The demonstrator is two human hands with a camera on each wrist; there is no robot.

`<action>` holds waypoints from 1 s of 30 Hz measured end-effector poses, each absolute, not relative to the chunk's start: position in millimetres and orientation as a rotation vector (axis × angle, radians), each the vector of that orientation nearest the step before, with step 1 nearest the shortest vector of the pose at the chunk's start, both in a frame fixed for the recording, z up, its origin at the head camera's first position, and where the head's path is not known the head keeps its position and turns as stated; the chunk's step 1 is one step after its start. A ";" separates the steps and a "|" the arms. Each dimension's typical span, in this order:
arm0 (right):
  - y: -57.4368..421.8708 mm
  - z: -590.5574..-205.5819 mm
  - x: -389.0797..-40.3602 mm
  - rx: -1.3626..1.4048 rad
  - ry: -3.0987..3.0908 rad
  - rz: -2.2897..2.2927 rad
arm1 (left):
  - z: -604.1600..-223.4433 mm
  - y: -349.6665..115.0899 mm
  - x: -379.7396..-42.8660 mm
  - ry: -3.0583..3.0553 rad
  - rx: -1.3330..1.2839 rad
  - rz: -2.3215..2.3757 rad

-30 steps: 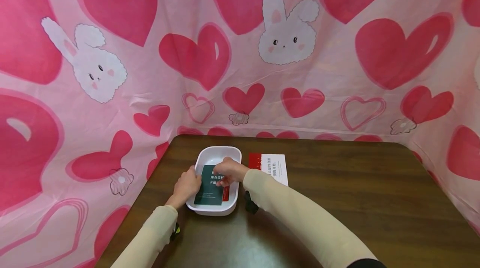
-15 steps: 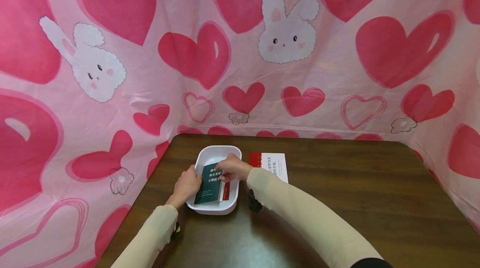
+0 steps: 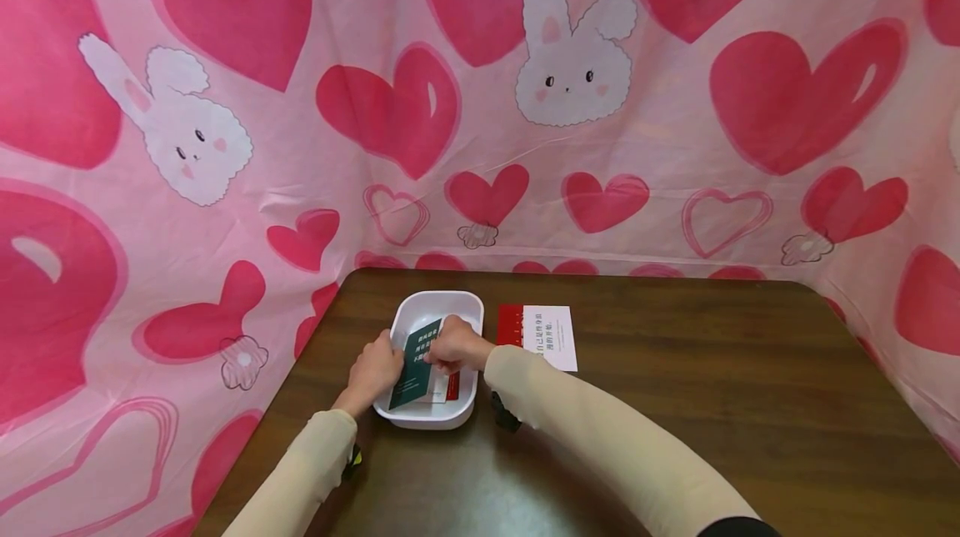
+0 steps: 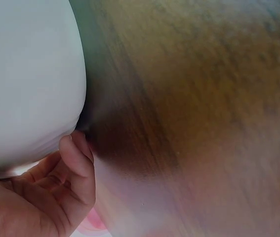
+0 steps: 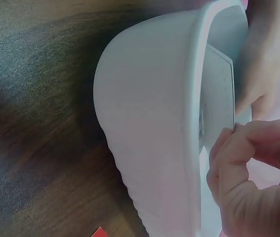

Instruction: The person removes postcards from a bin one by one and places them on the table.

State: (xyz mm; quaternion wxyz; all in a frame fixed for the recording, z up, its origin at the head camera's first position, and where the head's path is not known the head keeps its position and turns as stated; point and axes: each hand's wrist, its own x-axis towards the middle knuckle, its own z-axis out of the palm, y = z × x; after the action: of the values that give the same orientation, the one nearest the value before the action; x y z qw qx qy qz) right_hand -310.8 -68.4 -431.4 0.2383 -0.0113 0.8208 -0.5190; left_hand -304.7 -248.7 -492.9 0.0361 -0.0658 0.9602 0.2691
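A white plastic basin (image 3: 427,421) stands on the brown table, and my left hand (image 3: 377,368) holds its left side. The left wrist view shows the fingers (image 4: 75,160) curled against the basin wall (image 4: 31,84). Inside the basin my right hand (image 3: 459,345) pinches a dark green card (image 3: 408,383) with white print by its right edge. That card is tilted up, its pale underside (image 5: 221,91) showing in the right wrist view. Beneath it lie a white piece (image 3: 438,394) and a red piece (image 3: 453,387), both partly hidden.
Right of the basin, a red and white printed card (image 3: 551,337) lies on the wooden table (image 3: 675,378), partly behind my right forearm. Pink cloth (image 3: 480,137) with hearts and rabbits hangs behind the table and along its left side.
The green card's right edge has been lifted from lying flat to a steep tilt, uncovering more of the pieces below. My left hand has stayed on the basin.
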 end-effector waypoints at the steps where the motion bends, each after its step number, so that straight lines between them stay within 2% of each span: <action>1: -68.6 -431.6 -311.2 -0.028 2.262 -1.408 | -493.0 -248.8 -305.1 2.946 -0.206 0.825; 30: -50.0 -433.9 -320.6 -0.065 2.398 -1.337 | -490.6 -245.7 -304.1 2.936 -0.241 0.823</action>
State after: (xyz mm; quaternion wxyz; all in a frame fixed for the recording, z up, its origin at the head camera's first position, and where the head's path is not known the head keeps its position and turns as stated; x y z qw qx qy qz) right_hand -320.6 -50.0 -433.9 0.1962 -0.0233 0.8562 -0.4775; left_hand -304.1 -245.7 -490.6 0.0414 -0.0788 0.9591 0.2688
